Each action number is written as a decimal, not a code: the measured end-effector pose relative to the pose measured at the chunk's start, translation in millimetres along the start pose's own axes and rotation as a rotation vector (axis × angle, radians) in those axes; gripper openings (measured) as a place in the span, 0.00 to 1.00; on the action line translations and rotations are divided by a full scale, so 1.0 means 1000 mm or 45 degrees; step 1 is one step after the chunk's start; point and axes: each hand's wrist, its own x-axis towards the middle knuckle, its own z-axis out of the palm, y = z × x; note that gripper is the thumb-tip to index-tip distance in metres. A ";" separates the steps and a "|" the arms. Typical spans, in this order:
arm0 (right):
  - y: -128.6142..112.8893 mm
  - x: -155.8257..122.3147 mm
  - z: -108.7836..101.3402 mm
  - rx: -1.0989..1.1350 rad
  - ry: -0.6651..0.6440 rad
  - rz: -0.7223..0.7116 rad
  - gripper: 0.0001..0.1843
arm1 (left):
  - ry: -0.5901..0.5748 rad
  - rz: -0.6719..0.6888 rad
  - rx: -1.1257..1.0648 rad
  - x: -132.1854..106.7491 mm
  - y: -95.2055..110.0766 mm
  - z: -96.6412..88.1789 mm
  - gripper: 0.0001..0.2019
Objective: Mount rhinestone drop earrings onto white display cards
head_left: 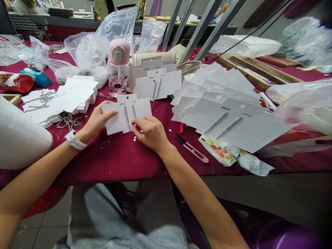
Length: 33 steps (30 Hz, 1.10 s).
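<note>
A white MNG earring card [115, 119] lies on the maroon tablecloth [111, 160], with a pair of long rhinestone strand earrings [127, 118] down its middle. My left hand [97, 121] pinches the card's left edge. My right hand [150, 133] rests on its lower right corner, with the fingertips against the strands' lower ends. Near my left hand lie loose rhinestone chains [68, 121] and a stack of blank white cards [77, 91]. Pink-handled thread snips [193, 152] lie to the right of my right hand.
Finished earring cards [233, 117] fan out on the right, with more cards [158, 83] behind. A pink-capped water bottle [118, 69] stands at the back. Plastic bags [85, 52] lie beyond, a white thread cone [20, 133] is at the left, and wooden frames [256, 72] are at the back right.
</note>
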 end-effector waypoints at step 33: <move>-0.001 0.001 -0.002 -0.001 -0.104 0.082 0.09 | -0.007 -0.020 0.005 -0.001 0.001 0.000 0.13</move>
